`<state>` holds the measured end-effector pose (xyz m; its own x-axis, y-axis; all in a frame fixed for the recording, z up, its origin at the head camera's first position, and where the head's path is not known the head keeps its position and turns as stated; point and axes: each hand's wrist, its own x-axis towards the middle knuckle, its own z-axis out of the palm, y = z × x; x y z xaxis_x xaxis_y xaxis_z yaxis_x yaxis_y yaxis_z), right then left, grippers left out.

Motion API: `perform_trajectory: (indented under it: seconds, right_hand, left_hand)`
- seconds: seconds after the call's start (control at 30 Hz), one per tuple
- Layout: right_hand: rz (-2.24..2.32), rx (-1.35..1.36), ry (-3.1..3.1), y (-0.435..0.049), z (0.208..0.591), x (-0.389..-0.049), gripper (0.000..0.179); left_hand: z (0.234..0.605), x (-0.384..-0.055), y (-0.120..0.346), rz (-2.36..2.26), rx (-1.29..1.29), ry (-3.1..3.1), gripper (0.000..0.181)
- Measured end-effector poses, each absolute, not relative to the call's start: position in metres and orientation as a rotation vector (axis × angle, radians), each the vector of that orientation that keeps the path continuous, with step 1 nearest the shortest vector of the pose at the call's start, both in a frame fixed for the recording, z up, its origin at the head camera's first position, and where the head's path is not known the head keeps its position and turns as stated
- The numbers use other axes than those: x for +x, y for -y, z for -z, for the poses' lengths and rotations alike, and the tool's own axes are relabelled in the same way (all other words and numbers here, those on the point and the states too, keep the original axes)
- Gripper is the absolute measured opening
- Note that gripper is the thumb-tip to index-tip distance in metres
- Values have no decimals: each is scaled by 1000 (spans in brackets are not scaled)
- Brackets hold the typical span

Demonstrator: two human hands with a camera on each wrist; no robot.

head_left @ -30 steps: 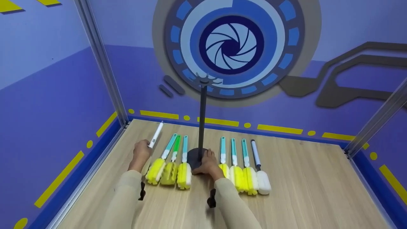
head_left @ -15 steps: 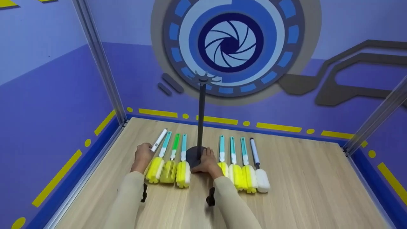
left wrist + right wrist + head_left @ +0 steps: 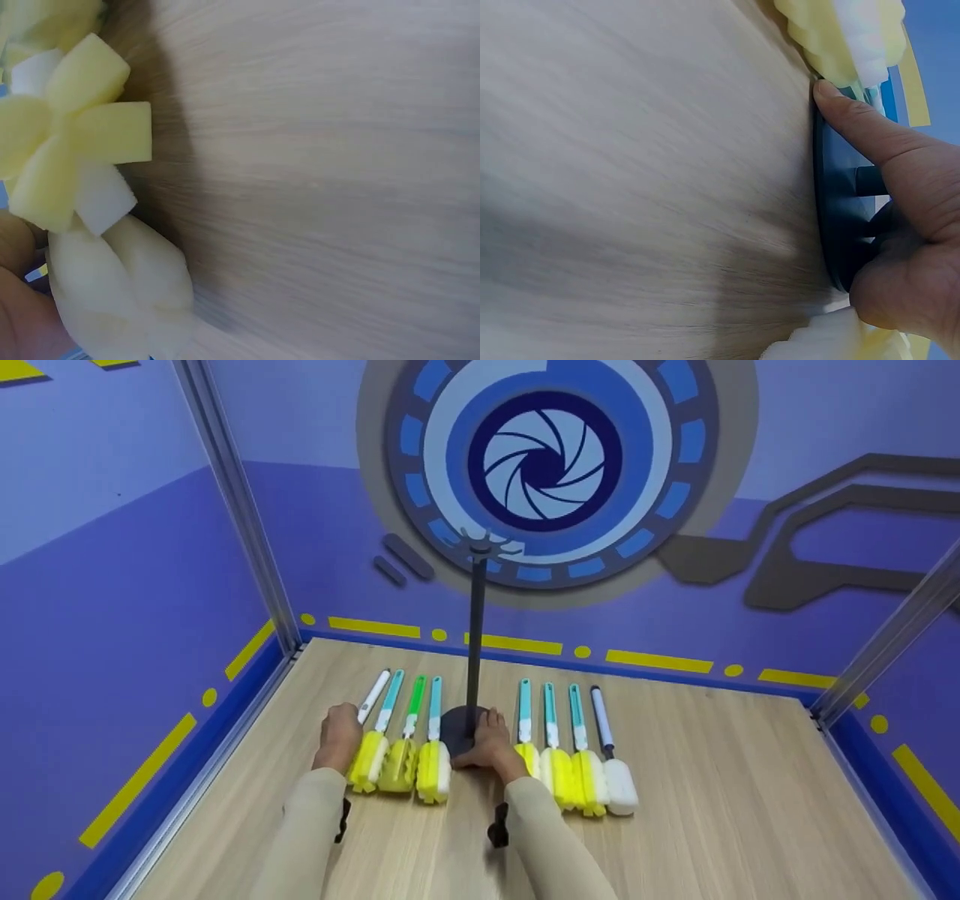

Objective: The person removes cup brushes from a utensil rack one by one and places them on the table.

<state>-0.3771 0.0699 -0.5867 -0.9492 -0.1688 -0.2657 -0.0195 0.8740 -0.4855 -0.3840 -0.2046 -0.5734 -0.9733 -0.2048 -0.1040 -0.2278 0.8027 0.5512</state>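
My left hand [image 3: 341,736] grips a sponge bottle brush by its white handle [image 3: 373,696], at the left end of a row of brushes. Its white sponge head [image 3: 124,292] shows in the left wrist view beside a yellow-and-white sponge [image 3: 71,135]; in the head view it is hidden by the hand. My right hand [image 3: 491,744] rests with extended fingers and thumb on the round base [image 3: 454,729] of a dark upright stand. In the right wrist view the thumb [image 3: 855,116] lies across the base's edge.
Right of the left hand lie a yellow teal-handled brush [image 3: 367,761], a green-handled brush [image 3: 397,765] and another teal-handled one [image 3: 433,771]. Beyond the stand's pole [image 3: 475,637] are several more brushes, ending with a white-headed one [image 3: 619,786]. Blue printed walls [image 3: 315,547] enclose the table.
My left hand has lowered the white-handled brush and brought it right, close beside the nearest teal-handled brush. That neighbouring brush has turned slightly. My right hand stays on the base.
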Motion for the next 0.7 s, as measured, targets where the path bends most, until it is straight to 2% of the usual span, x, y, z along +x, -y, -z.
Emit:
perform_trajectory:
  seconds: [0.43, 0.6, 0.7]
  right_hand:
    - [750, -165, -2742, -61, 588, -373, 121]
    - [704, -182, -2728, -61, 586, -369, 122]
    - [750, -166, -2672, -67, 580, -365, 117]
  left_hand:
    - [573, -378, 208, -684, -282, -3057, 16]
    - [569, -372, 201, -662, -232, -3067, 22]
    - [561, -367, 188, -696, -106, -3127, 30]
